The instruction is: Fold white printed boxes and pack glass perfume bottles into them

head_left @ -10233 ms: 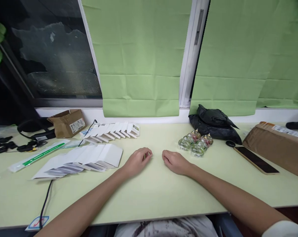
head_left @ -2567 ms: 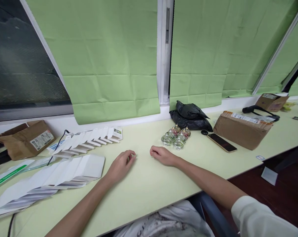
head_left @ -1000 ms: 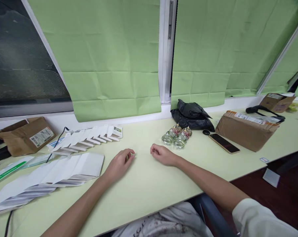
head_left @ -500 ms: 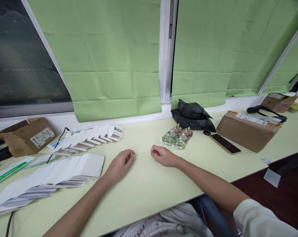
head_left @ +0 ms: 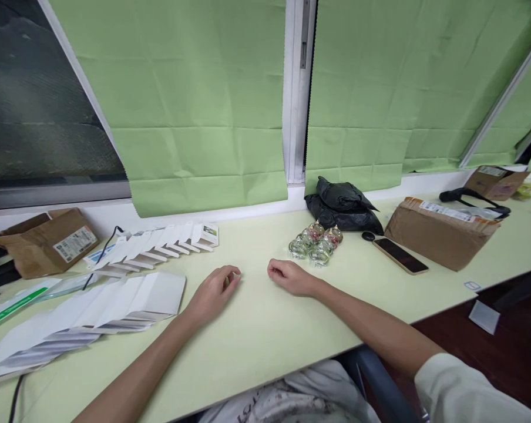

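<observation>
My left hand (head_left: 215,295) rests on the pale table, loosely curled, thumb close to the bent fingers and nothing visible in it. Nearest to it are the larger flat white folded cartons (head_left: 142,299), overlapping in a row on its left. My right hand (head_left: 292,277) lies on its side, fingers folded in, also with nothing showing in it. Just beyond that hand stands a cluster of small clear glass-like ornaments (head_left: 315,239), some greenish, some with red and gold. Neither hand touches these items, and the two hands are apart.
Behind the ornaments sits a black plastic bag (head_left: 345,205). A phone (head_left: 400,256), a small black round object (head_left: 368,236) and a cardboard box (head_left: 442,235) are on the right. Small white boxes (head_left: 160,247) and an opened carton (head_left: 49,241) stand left. The table's front edge (head_left: 301,370) is near my lap.
</observation>
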The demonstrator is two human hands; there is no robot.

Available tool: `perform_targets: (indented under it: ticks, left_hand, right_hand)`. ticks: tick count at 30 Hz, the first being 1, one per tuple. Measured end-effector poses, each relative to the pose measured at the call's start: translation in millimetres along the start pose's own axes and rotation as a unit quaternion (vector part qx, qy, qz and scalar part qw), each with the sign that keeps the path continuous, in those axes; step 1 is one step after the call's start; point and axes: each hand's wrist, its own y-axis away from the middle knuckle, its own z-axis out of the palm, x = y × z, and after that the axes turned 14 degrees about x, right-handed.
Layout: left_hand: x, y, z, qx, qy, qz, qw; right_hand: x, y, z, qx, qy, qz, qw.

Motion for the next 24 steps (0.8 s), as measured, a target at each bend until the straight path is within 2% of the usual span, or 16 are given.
perform_targets:
  ticks: [15,24]
  left_hand:
    - [1.4,0.1,-0.3,0.003,0.001,0.017,1.000]
    - [4.5,0.7,-2.0,0.010,-0.001,-0.013,1.000]
  right_hand:
    - [3.0,-0.4,-0.5,0.012,0.002,0.000,1.000]
    - [6.9,-1.1,0.2,0.002,0.010,0.006,1.000]
